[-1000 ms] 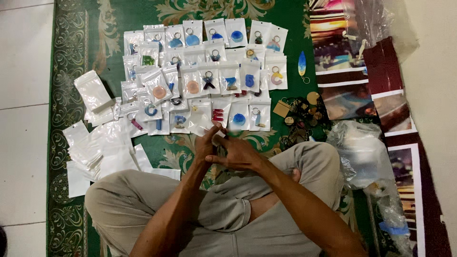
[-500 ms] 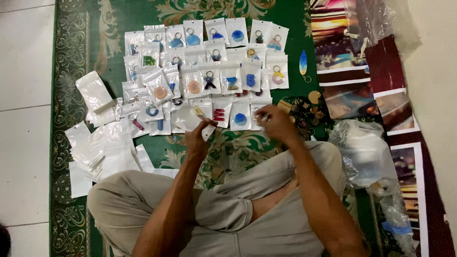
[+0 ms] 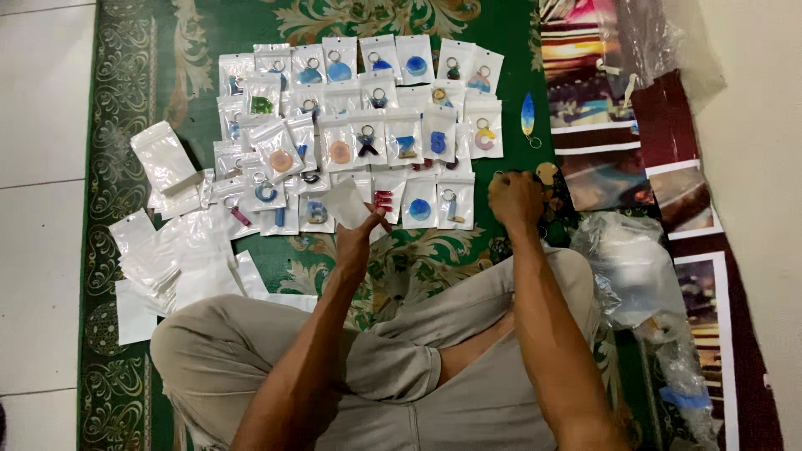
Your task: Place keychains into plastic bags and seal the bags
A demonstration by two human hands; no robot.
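Seated cross-legged, left hand (image 3: 357, 236) pinches an empty clear pouch (image 3: 347, 203); right hand (image 3: 515, 199), curled, reaches among loose keychains (image 3: 547, 175) beside bagged rows (image 3: 401, 138).

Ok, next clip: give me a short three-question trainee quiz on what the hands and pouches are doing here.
1. True or false: the left hand holds a small clear pouch.
2. Where is the right hand? A) on the pile of empty pouches; B) at the loose keychain pieces beside the packed rows; C) resting on the knee.
3. Fill in: the packed keychain pouches lie in rows on a ____ patterned rug.

Key: 1 true. 2 B: the right hand is at the loose pieces on the right of the rows; the empty pouches lie on the other side. 3 green.
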